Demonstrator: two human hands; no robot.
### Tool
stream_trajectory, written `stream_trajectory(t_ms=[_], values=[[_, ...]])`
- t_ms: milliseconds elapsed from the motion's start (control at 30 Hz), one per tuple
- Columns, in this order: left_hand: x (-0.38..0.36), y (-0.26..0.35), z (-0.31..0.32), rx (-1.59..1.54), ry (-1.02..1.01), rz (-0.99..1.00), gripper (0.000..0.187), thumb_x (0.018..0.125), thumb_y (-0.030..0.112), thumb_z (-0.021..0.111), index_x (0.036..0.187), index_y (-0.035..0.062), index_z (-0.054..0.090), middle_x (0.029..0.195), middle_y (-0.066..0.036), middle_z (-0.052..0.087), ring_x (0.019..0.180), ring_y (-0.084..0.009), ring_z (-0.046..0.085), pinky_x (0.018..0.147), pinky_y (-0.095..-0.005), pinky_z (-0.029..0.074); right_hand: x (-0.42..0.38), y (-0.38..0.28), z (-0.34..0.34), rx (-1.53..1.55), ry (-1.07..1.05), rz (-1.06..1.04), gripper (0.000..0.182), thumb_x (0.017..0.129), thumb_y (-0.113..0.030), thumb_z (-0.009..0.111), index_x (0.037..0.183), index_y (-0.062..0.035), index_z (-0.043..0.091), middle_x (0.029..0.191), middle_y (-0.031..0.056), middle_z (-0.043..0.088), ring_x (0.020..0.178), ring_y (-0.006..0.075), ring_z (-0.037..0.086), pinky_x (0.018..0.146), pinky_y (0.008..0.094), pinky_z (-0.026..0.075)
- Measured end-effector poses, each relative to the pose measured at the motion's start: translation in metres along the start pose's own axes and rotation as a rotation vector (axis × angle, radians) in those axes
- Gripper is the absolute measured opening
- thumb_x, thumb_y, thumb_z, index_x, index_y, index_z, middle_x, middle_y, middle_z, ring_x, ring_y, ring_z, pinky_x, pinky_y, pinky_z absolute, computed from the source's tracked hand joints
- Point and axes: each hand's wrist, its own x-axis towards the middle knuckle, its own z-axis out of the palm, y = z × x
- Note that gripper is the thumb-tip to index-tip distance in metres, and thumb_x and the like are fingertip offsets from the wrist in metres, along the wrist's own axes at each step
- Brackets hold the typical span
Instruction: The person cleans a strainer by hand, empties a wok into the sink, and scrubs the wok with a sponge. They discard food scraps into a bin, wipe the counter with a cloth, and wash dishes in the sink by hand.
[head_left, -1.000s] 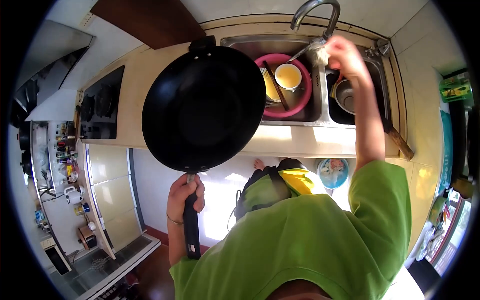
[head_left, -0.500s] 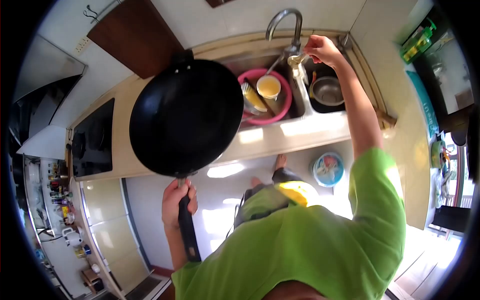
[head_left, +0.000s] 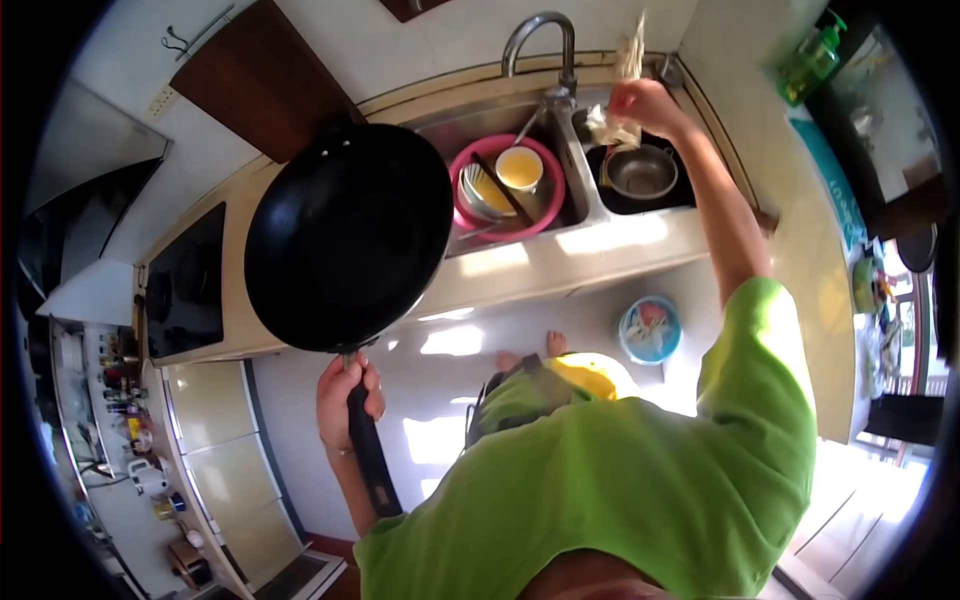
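Observation:
A large black wok (head_left: 350,235) is held out over the counter edge, its dark inside facing up toward me. My left hand (head_left: 345,405) is closed around the top of its handle. Over the right sink bowl, my right hand (head_left: 650,108) grips a pale cream, cloth-like thing (head_left: 630,58), blurred by motion. Part of it sticks up above the fist and part hangs below. Beneath that hand sits a metal pot (head_left: 642,175) in the right bowl. A pink basin (head_left: 551,208) stands in the left bowl, holding a yellow-lined bowl (head_left: 519,169) and other dishes.
A curved faucet (head_left: 540,20) rises behind the sink. The dark cutting board (head_left: 265,85) hangs on the wall, left of it. A black cooktop (head_left: 187,285) is set into the counter at left. On the floor stands a blue bucket (head_left: 650,345); a green pump bottle (head_left: 812,65) is at far right.
My right hand has lifted the pale cloth-like thing from the sink divider and moved it over the right bowl. The wok has shifted slightly left in view, still in my left hand.

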Motion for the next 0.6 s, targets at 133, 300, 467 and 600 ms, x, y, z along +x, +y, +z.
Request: stream_trajectory(t_ms=[133,300,467,600], values=[[-0.005,-0.007,0.011,-0.058,0.043,0.019,0.012,0.079,0.014,0.039,0.083,0.0035,0.042,0.060,-0.005,0.045,0.037,-0.0113,0.040,0.035,-0.0219,0.033,0.007,0.008,-0.035,-0.066,0.039,0.087,0.007,0.075,-0.012,0.057,0.078,-0.0075,0.053,0.070,-0.0018,0.053,0.063,0.0058,0.051,0.059,0.0198,0.046],[-0.025,-0.016,0.009,-0.207,0.042,0.072,0.016,0.080,0.017,0.045,0.086,0.0030,0.043,0.063,-0.005,0.046,0.037,-0.0094,0.040,0.034,-0.0206,0.032,0.009,-0.014,-0.039,0.765,0.166,0.002,0.008,0.080,-0.017,0.052,0.080,-0.0088,0.051,0.068,-0.0044,0.050,0.062,0.0037,0.051,0.054,0.0197,0.046],[-0.063,-0.031,0.019,-0.308,0.075,0.188,0.019,0.081,0.016,0.045,0.089,-0.0004,0.042,0.064,-0.006,0.044,0.037,-0.0095,0.040,0.033,-0.0201,0.033,0.022,-0.090,-0.025,0.791,0.163,-0.262,0.003,0.080,-0.003,0.049,0.082,-0.0017,0.052,0.070,-0.0003,0.050,0.064,0.0053,0.044,0.057,0.0180,0.037],[-0.101,-0.045,0.016,-0.371,0.155,0.265,0.021,0.083,0.016,0.044,0.092,-0.0022,0.041,0.064,-0.008,0.043,0.038,-0.0102,0.042,0.033,-0.0209,0.036,0.019,-0.181,0.004,0.974,-0.030,-0.399,0.005,0.080,-0.003,0.051,0.076,-0.0007,0.050,0.061,-0.0032,0.046,0.052,0.0015,0.038,0.045,0.0150,0.030]])
